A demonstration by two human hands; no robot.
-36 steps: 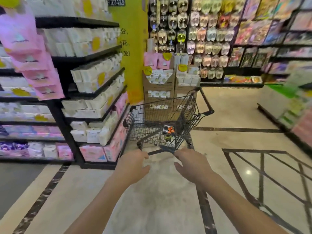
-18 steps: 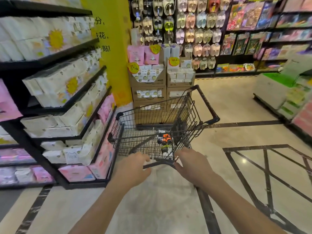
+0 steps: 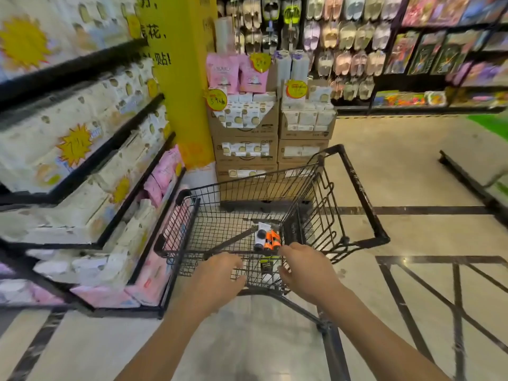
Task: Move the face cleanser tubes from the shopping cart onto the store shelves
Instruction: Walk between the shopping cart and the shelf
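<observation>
Tubes slim, orange-capped, cart black wire

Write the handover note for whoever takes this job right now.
Left hand: grips the near end of the shopping cart.
Right hand: grips it too.
Face cleanser tubes: lying in the cart's basket, orange-capped ones beside a white one.
Done: none shelved yet.
Left: lift the tubes out onto the store shelves; those at left hold white packs.
</observation>
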